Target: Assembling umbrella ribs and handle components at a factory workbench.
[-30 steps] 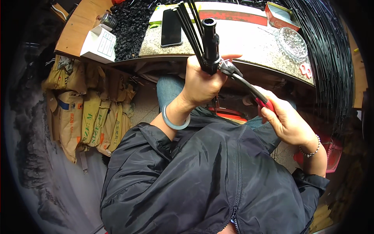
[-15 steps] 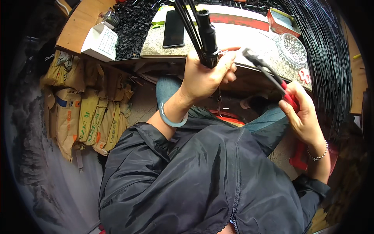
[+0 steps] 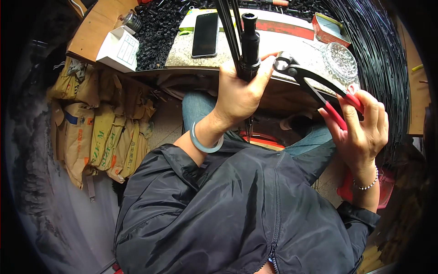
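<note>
Left hand (image 3: 242, 91) raised at upper centre, wrist bent up; black tube (image 3: 250, 48), near upright, and thin black rods (image 3: 228, 32), tilted leftward, held in it. Right hand (image 3: 362, 125) held right of centre, forearm angled up; red-handled pincers (image 3: 315, 84) gripped, handles spread, head pointed upper left just beside left thumb; contact cannot be told. Bench edge (image 3: 182, 69) crossed behind left hand. Pale board (image 3: 292, 41) seen between phone (image 3: 205, 35) and glass dish (image 3: 341, 64); upper right bounded by long black strands (image 3: 383, 68).

A black jacket (image 3: 237, 201) and grey bangle (image 3: 200, 146) are worn.
</note>
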`<state>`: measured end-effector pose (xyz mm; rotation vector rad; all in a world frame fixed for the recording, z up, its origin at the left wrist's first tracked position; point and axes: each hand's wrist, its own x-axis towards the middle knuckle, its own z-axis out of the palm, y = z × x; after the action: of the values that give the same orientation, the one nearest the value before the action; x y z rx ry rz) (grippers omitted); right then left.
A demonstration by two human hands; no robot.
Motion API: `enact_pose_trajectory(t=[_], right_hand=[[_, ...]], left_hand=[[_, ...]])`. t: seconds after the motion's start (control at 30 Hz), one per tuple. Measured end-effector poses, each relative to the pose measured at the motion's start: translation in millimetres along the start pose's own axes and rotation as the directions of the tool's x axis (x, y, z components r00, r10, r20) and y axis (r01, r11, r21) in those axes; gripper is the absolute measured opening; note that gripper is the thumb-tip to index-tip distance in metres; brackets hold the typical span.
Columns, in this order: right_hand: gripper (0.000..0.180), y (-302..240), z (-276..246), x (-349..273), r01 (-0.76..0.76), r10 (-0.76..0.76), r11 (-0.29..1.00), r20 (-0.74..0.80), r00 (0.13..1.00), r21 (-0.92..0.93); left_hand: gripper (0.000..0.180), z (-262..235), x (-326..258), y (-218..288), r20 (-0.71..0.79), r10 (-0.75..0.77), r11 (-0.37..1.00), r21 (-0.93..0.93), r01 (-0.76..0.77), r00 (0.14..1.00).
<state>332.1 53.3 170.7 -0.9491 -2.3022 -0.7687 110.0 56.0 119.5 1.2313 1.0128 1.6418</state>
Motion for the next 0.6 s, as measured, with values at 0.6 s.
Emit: enact_pose_trajectory(t=[0.6], right_hand=[[0.024, -2.5, -12.6, -20.3, -0.910, -0.392, -0.348, 0.848, 0.358, 0.224]], left_hand=[[0.018, 0.5, -6.0, 6.8, 0.241, 0.034, 0.999, -0.038, -0.026, 0.970]])
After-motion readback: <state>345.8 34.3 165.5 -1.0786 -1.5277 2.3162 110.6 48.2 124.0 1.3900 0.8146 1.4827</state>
